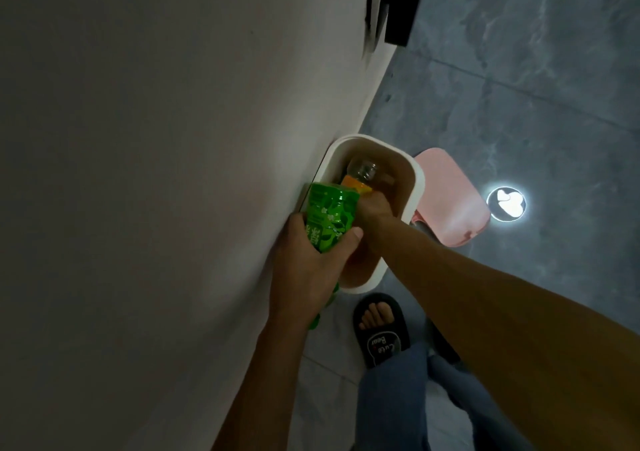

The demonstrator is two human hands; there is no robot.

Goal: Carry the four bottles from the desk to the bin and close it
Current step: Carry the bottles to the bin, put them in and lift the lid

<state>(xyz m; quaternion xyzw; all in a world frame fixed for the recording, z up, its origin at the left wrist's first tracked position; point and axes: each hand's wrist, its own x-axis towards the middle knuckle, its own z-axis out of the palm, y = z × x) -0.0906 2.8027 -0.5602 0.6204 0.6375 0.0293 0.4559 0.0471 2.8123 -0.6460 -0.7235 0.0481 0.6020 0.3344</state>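
The scene is dim. The right hand [375, 208] reaches down inside the bin [417, 187], and its fingers are hidden behind the green-labelled bottle [329, 218] and the bin's contents, so whether it grips or is loose cannot be told. It lies against the orange-labelled bottle [360, 177], which rests tilted inside the bin with its clear end toward the far wall of the bin; the lower part of that bottle is covered. The base of the bin interior is too dark to read.

The left hand [304, 263] is closed around the green-labelled bottle, thumb across the label, holding it over the near-left rim of the bin. The bottle's lower end is masked by the palm, with only green slivers showing beside the wrist.

The bin is white with a brown interior and stands against the pale wall [156, 139]. Its pink lid [450, 198] is swung open to the right, over the grey tiled floor [536, 87]. A bright round light reflection [506, 204] sits on the floor beyond the lid. A foot in a black slipper [381, 329] stands just short of the bin, with blue trouser legs [398, 398] below. A dark object [401, 4] at the top edge is cut off and unidentifiable.
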